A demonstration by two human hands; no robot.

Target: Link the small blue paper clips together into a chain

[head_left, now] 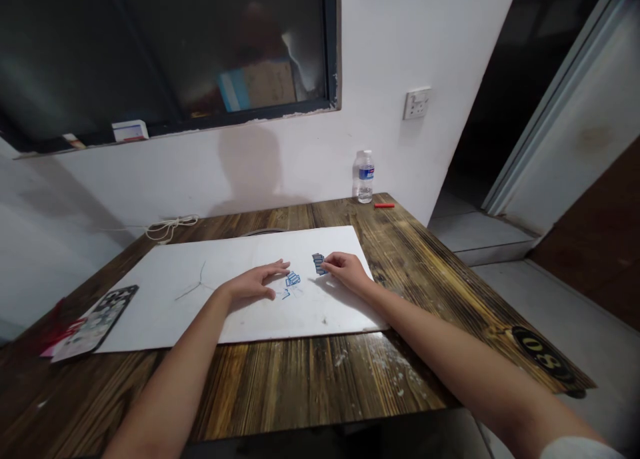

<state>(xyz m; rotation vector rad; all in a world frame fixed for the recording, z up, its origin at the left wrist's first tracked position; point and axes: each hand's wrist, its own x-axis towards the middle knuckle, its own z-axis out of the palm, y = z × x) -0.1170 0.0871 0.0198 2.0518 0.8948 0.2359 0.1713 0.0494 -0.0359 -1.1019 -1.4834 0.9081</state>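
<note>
My right hand (347, 271) rests on a white board (165, 312), its fingers pinched on a small stack of blue pieces (319, 263) that it holds on edge. My left hand (257, 282) lies flat on the board, fingers stretched towards a few loose blue pieces (291, 282) lying between the two hands. The board covers the middle of a dark wooden table (310, 385).
A patterned phone case (97, 320) lies at the board's left corner over something red. A water bottle (365, 177) and a red pen (384, 205) stand at the table's back right. A white cord (170, 227) lies by the wall. The table's right edge drops to the floor.
</note>
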